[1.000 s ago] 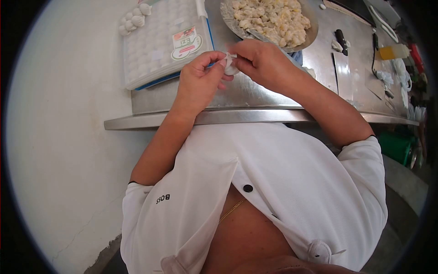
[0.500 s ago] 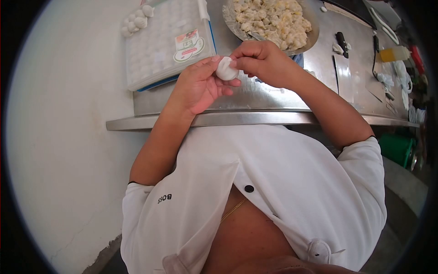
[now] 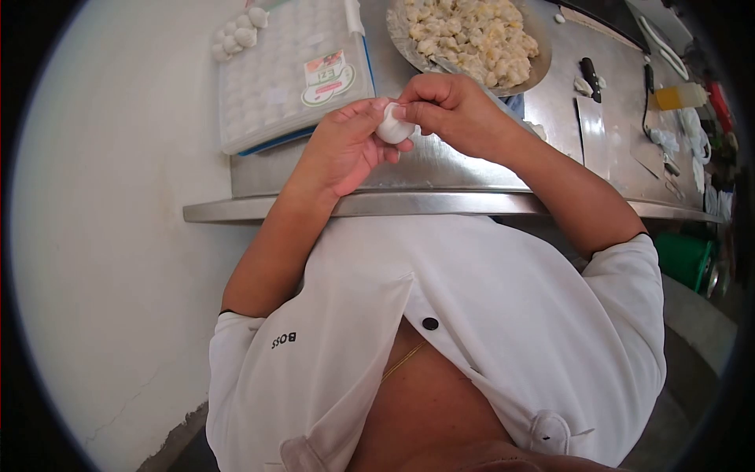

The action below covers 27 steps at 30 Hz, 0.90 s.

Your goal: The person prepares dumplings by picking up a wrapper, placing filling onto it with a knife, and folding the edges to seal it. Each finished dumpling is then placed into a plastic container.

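Above the front edge of the steel table, a small round white dumpling (image 3: 394, 127) sits between my two hands. My left hand (image 3: 351, 141) cups it from the left, thumb against its side and fingers curled beneath. With thumb and forefinger, my right hand (image 3: 452, 112) pinches the dough at its upper right. Behind the right hand stands a round metal bowl (image 3: 543, 67) full of a chunky pale filling (image 3: 472, 39). A lidded plastic box (image 3: 259, 130) left of the hands shows many round white pieces through its lid, and several dumplings (image 3: 236, 35) lie on top.
On the right of the steel table (image 3: 440, 177) lie a cleaver (image 3: 591, 130), a black-handled tool (image 3: 648, 90) and a bottle of yellow liquid (image 3: 681, 96). A white wall (image 3: 118, 220) borders the left side. A green container (image 3: 684, 258) is below the table at right.
The dumpling has turned slightly in the fingers and looks rounder and smoother at the top. My left fingers have curled closer around it; both hands stay in nearly the same place.
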### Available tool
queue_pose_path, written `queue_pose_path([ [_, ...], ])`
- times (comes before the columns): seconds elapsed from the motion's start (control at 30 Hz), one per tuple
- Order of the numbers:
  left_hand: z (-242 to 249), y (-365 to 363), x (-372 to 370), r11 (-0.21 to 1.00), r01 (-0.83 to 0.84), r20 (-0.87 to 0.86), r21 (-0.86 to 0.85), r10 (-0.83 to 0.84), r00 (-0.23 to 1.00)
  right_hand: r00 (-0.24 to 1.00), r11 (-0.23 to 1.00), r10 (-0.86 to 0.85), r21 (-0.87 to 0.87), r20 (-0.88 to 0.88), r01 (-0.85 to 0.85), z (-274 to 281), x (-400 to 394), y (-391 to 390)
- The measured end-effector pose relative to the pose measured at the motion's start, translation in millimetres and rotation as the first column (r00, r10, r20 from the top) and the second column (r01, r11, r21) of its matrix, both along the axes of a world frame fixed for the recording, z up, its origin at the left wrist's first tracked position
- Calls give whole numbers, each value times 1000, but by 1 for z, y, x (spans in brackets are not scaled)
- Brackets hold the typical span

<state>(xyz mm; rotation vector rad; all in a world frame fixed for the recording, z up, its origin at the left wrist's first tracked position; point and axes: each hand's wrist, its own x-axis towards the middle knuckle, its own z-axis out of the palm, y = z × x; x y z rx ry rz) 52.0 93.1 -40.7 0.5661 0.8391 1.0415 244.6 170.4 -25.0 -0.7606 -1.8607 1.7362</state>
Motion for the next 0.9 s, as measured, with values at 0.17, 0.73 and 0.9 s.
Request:
queue_pose_path([
  [0.17, 6, 1, 4, 993, -90, -121, 78, 99, 988, 995, 996, -75, -40, 60, 77, 7, 2, 3],
  [0.73, 45, -33, -8, 983, -61, 128, 172, 39, 991, 996, 962, 35, 268, 80, -55, 42, -9, -18],
  [0.9, 31, -40, -8, 960, -188, 44, 206, 183, 982, 985, 861, 39, 495, 170, -120, 39, -23, -16],
])
